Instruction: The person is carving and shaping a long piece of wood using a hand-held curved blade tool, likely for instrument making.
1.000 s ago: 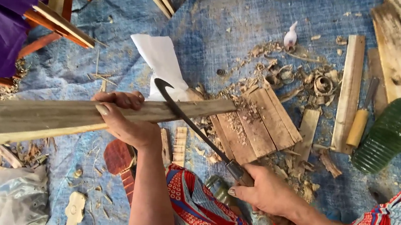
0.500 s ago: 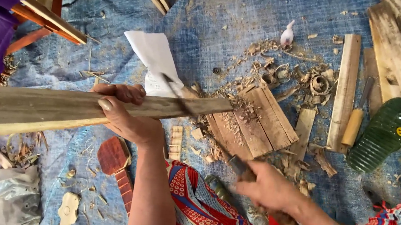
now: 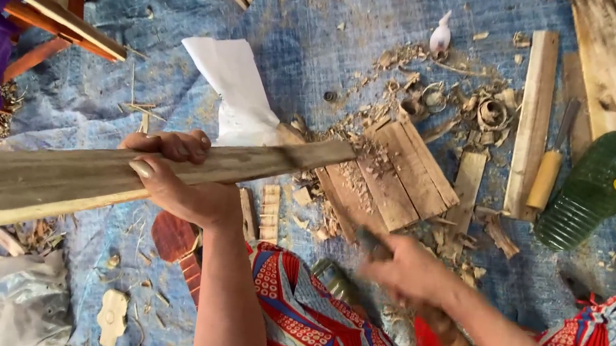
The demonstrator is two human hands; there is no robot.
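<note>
Two hands work: the left hand (image 3: 182, 182) grips one plank (image 3: 122, 175) slanting onto a wood block (image 3: 392, 179); the right hand (image 3: 409, 268), blurred, closes round a tool handle. Steady the plank's end on the block, fingers well back. One green bottle (image 3: 592, 190) lies nearby.
</note>
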